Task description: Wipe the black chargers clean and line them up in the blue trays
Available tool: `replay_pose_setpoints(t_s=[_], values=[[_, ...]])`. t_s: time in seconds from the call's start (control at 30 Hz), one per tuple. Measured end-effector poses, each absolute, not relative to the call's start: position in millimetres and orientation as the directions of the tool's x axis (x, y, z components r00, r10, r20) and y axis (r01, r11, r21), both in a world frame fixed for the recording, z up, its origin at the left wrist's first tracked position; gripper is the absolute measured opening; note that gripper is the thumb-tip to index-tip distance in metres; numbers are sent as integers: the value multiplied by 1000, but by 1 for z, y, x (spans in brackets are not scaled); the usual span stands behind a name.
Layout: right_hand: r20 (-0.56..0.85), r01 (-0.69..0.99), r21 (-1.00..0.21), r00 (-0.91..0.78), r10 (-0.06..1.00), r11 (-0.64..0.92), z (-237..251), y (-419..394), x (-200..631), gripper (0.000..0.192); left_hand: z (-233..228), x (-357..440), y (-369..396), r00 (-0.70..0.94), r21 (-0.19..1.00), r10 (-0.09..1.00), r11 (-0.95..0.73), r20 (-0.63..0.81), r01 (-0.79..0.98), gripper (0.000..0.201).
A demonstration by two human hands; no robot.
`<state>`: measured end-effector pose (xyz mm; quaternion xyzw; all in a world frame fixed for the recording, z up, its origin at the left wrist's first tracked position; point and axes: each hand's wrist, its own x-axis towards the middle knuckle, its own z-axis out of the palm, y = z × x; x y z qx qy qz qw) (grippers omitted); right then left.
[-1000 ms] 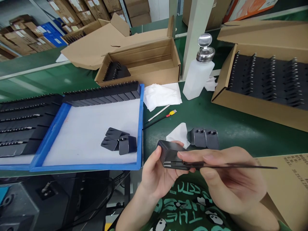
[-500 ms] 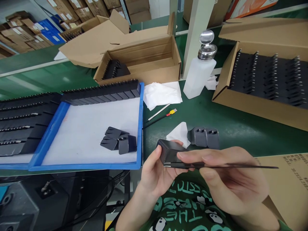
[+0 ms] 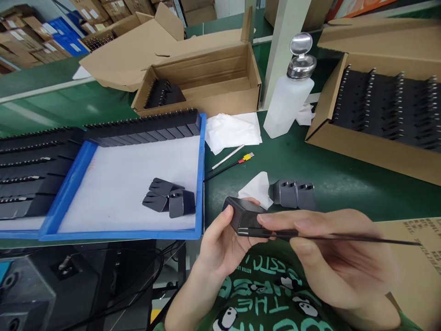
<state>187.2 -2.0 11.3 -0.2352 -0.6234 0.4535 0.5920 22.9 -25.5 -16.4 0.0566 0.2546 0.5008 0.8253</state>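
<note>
My left hand (image 3: pixel 220 248) grips a black charger block (image 3: pixel 242 217) just off the table's near edge. My right hand (image 3: pixel 330 257) pinches black tweezers (image 3: pixel 344 237) whose tip rests against the block's front face; the long end points right. Behind the block lie a folded white wipe (image 3: pixel 255 188) and two more black chargers (image 3: pixel 292 193) side by side on the green mat. Three black chargers (image 3: pixel 168 199) sit on the white liner of the blue tray (image 3: pixel 201 184) to the left.
A row of chargers (image 3: pixel 148 129) lines the tray's far edge. A white pump bottle (image 3: pixel 289 101), a stack of white wipes (image 3: pixel 232 130), a metal rod (image 3: pixel 227 157) and a thin probe lie behind. Cardboard boxes (image 3: pixel 379 115) of chargers stand right and at the back.
Both hands stay on the block and tweezers, with the block turned slightly. The view has tilted a little, shifting everything upward.
</note>
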Motion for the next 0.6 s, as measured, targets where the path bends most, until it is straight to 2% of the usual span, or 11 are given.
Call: replay_pose_setpoints(t_s=[0.3,0.47,0.6], values=[[421,20,-892,-326,847,451,26,-6,199,45,-17,21,-25,297,363,872,441,-389,-821,32],[492,21,-855,-280,824,518,23,-5,200,38,-16,21,-26,256,407,877,424,-406,-809,30],[476,1,-868,-285,832,497,21,-5,199,41,-15,21,-25,246,432,867,440,-434,-787,31]])
